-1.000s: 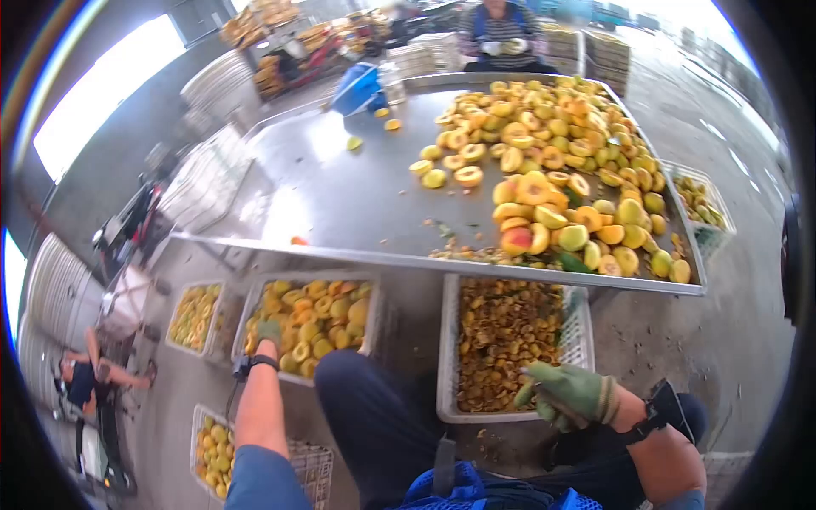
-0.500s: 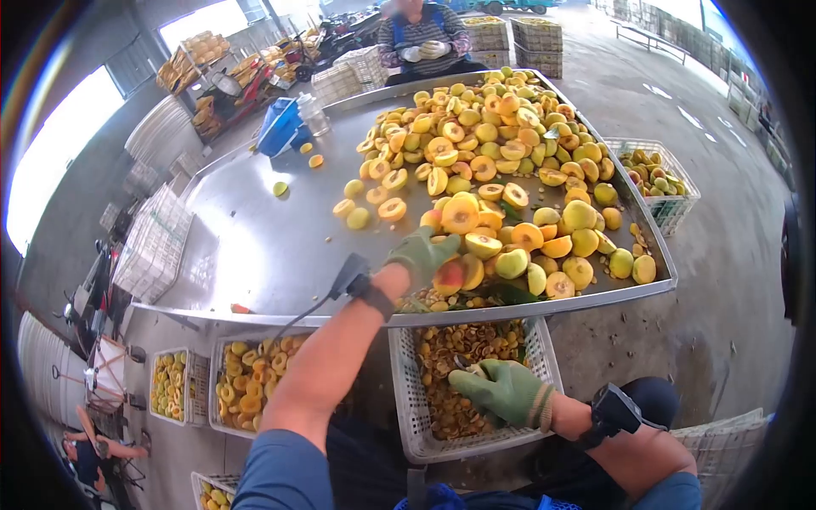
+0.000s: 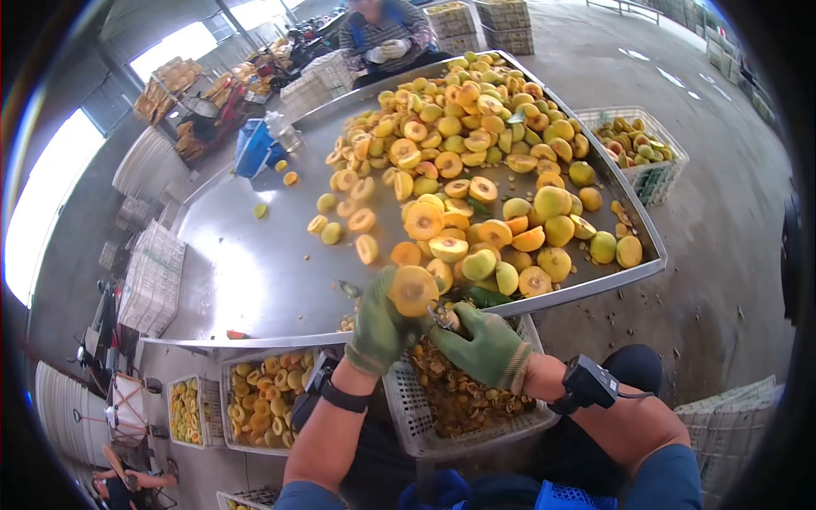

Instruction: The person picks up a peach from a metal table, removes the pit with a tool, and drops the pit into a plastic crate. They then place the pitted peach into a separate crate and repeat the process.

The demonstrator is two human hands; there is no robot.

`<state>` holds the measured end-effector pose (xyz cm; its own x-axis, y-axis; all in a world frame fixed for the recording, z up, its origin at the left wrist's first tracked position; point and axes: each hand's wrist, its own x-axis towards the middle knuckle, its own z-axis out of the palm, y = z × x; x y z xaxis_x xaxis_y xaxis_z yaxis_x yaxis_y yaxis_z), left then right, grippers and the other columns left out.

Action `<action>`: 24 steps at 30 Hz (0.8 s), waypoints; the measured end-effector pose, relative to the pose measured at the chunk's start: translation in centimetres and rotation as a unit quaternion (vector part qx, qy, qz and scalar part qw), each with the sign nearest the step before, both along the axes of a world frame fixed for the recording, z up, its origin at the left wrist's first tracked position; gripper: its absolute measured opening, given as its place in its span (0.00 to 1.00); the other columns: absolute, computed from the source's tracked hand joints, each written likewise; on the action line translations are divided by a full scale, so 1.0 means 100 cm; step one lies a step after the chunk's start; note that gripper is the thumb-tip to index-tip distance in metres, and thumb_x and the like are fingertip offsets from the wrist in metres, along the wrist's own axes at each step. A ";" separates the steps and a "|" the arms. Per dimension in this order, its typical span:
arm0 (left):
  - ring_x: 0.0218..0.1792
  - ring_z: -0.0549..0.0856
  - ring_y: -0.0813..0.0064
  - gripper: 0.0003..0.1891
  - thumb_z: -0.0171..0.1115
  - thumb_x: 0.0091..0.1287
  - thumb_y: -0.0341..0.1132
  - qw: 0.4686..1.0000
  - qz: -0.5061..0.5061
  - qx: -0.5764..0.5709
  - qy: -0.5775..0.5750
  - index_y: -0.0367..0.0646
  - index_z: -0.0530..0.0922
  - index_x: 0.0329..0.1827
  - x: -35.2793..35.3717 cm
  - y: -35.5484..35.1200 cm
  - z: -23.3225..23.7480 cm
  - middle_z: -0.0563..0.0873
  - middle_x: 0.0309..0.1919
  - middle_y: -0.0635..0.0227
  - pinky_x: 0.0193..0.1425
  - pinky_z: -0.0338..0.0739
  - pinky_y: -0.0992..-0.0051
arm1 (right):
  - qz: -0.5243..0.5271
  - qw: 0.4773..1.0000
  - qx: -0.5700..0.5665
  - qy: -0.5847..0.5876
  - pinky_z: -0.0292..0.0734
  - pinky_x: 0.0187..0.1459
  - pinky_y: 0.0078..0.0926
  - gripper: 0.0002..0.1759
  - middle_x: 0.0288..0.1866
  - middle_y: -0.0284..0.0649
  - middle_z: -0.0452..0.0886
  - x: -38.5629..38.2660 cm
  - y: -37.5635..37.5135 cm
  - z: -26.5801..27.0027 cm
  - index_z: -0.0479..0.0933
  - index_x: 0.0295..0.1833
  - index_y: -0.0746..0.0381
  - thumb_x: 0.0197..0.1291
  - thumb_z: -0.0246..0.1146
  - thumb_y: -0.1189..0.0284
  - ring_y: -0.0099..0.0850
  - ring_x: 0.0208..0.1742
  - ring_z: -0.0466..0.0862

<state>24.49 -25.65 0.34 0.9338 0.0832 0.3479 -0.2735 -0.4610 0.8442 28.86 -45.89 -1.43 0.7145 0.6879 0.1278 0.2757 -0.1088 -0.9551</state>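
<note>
My left hand (image 3: 376,330), in a green glove, is closed around a yellow peach half (image 3: 414,291) with its cut face toward me. Close beside it, my gloved right hand (image 3: 483,350) grips a small metal tool (image 3: 442,318), its tip next to the fruit's lower edge; the fingers hide most of the tool. Both hands are over the near edge of the metal table (image 3: 255,289). Beneath them stands a white plastic crate (image 3: 414,425) holding peach pits and scraps (image 3: 455,408). Beyond the hands lies a heap of halved peaches (image 3: 450,140).
Crates of peach halves (image 3: 270,395) stand on the floor at left. A blue container (image 3: 255,149) and a clear bottle (image 3: 282,130) are on the table's far left. Across the table sits a person (image 3: 387,38) in white gloves. Another fruit crate (image 3: 637,153) stands at right.
My left hand has come back from the pile toward me with a peach half. My right hand has risen from above the scrap crate to meet it. The view has shifted slightly.
</note>
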 end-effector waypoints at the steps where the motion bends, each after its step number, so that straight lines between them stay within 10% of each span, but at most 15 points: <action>1: 0.46 0.89 0.70 0.18 0.52 0.80 0.44 1.000 0.004 -0.014 0.011 0.40 0.77 0.61 -0.001 -0.004 -0.006 0.88 0.52 0.63 0.45 0.87 0.71 | -0.008 1.000 -0.015 0.002 0.78 0.43 0.50 0.19 0.37 0.59 0.85 0.000 0.000 -0.003 0.76 0.44 0.65 0.69 0.65 0.57 0.59 0.43 0.85; 3: 0.55 0.88 0.68 0.23 0.53 0.80 0.49 0.999 0.014 -0.042 0.032 0.40 0.75 0.66 -0.002 -0.016 -0.012 0.87 0.55 0.63 0.56 0.86 0.66 | -0.019 0.999 -0.050 0.006 0.78 0.43 0.51 0.19 0.38 0.58 0.85 -0.001 -0.002 -0.009 0.77 0.45 0.64 0.70 0.65 0.57 0.59 0.43 0.85; 5: 0.54 0.88 0.69 0.27 0.54 0.79 0.54 0.872 -0.004 -0.460 0.168 0.41 0.75 0.69 -0.001 -0.026 -0.005 0.86 0.56 0.63 0.55 0.87 0.67 | -0.020 0.997 -0.077 -0.016 0.78 0.43 0.52 0.18 0.38 0.58 0.85 -0.003 -0.006 -0.005 0.77 0.48 0.64 0.70 0.64 0.58 0.60 0.44 0.85; 17: 0.26 0.86 0.78 0.31 0.49 0.78 0.61 0.922 0.023 -0.327 0.207 0.42 0.77 0.66 -0.020 -0.020 -0.014 0.89 0.45 0.65 0.22 0.76 0.81 | -0.020 0.980 -0.165 -0.113 0.80 0.43 0.53 0.18 0.37 0.55 0.86 -0.002 -0.005 0.004 0.78 0.46 0.64 0.68 0.64 0.58 0.58 0.41 0.86; 21: 0.53 0.85 0.74 0.24 0.48 0.84 0.46 0.925 -0.040 -0.309 0.217 0.36 0.76 0.68 -0.023 -0.009 -0.019 0.84 0.56 0.63 0.58 0.81 0.73 | -0.005 0.982 -0.165 -0.094 0.80 0.43 0.53 0.17 0.37 0.56 0.85 -0.006 -0.004 -0.001 0.78 0.46 0.65 0.68 0.63 0.60 0.58 0.41 0.86; 24: 0.52 0.84 0.76 0.20 0.50 0.83 0.42 0.956 0.009 -0.218 0.196 0.34 0.79 0.64 -0.024 -0.013 -0.020 0.84 0.53 0.64 0.59 0.79 0.74 | -0.003 0.988 -0.144 -0.058 0.79 0.44 0.54 0.17 0.37 0.57 0.85 -0.012 -0.002 -0.003 0.78 0.47 0.65 0.68 0.63 0.60 0.58 0.41 0.86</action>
